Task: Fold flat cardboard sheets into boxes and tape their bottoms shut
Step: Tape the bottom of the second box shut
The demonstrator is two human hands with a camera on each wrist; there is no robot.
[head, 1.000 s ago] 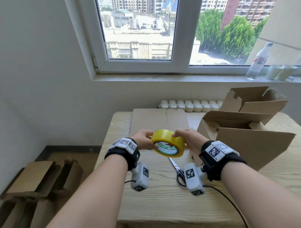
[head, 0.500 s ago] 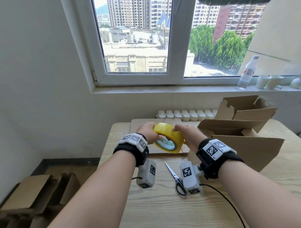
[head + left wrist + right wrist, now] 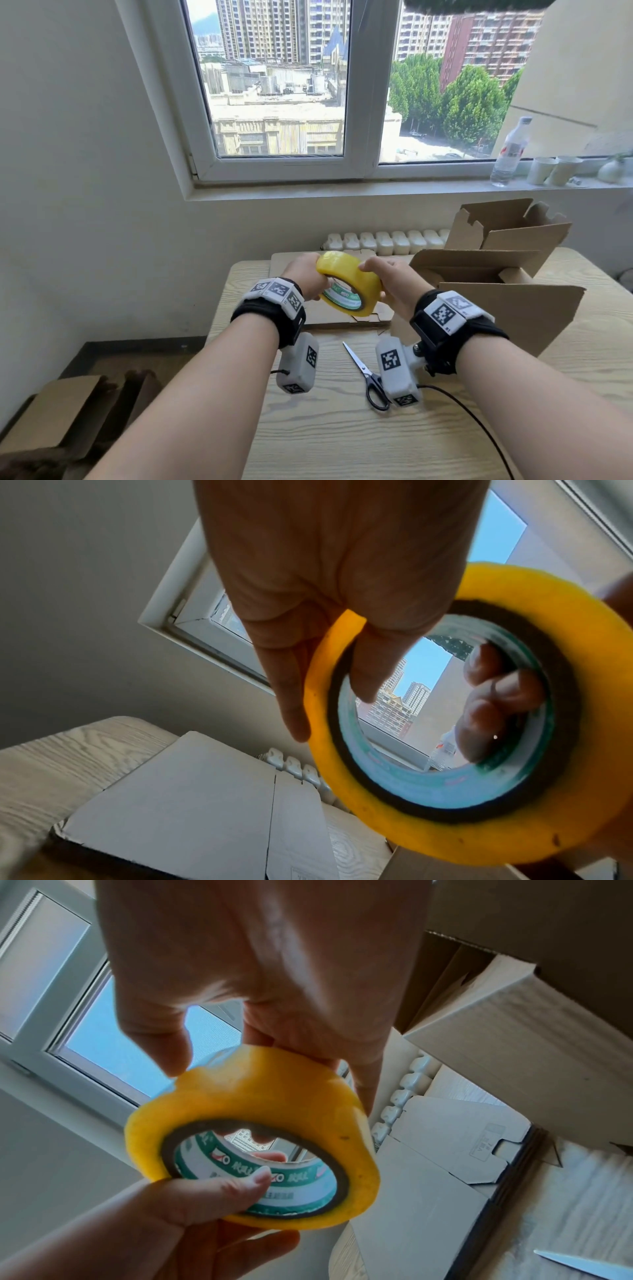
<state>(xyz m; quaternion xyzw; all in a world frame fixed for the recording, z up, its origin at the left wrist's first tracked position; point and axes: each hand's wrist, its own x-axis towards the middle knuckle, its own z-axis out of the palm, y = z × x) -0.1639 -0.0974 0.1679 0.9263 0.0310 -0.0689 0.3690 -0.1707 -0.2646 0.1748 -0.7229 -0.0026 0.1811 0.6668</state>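
While my left hand (image 3: 303, 281) grips the tape (image 3: 349, 286) through its core to steady it, my right hand (image 3: 394, 286) pinches the rim, probably hunting the loose end. Scissors (image 3: 368, 380) lie near below, ready for cutting.

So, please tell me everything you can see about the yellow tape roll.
The tape roll is a thick, glossy yellow ring on a dark core with a green-and-white printed liner. It is held tilted above the table. The left hand grips it through the core; the right hand holds the outer rim.
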